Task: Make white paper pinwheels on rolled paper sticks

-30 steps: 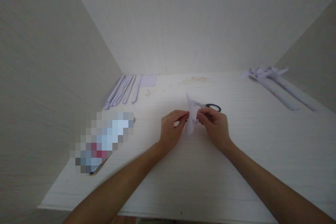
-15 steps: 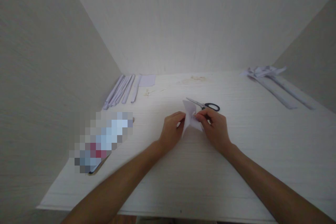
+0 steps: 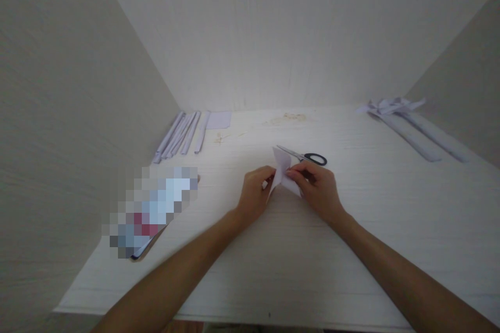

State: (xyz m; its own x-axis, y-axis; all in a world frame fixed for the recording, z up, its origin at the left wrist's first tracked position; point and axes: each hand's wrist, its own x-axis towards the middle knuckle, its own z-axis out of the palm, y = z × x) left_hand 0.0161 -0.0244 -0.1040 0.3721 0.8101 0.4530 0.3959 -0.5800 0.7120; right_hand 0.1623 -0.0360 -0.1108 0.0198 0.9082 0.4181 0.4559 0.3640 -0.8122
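White worktop (image 3: 297,265), wide, walled on three sides. Rolled paper tubes (image 3: 420,138) at back right corner, folded strips (image 3: 180,134) at back left. Scissors (image 3: 307,156) mid-worktop. Left hand (image 3: 254,193) and right hand (image 3: 317,187) pinching folded paper piece (image 3: 282,176) just before the scissors; now lowered and flatter than a second ago.

A pale, wood-grained tabletop (image 3: 297,265) filled the lower part of the head view, closed in on three sides by plain off-white walls. The back wall (image 3: 289,26) rose straight behind it, while the left wall (image 3: 66,114) and the right wall (image 3: 464,88) slanted inward toward the far corners. Soft light fell brightest on the far middle of the tabletop; the side walls lay dimmer.
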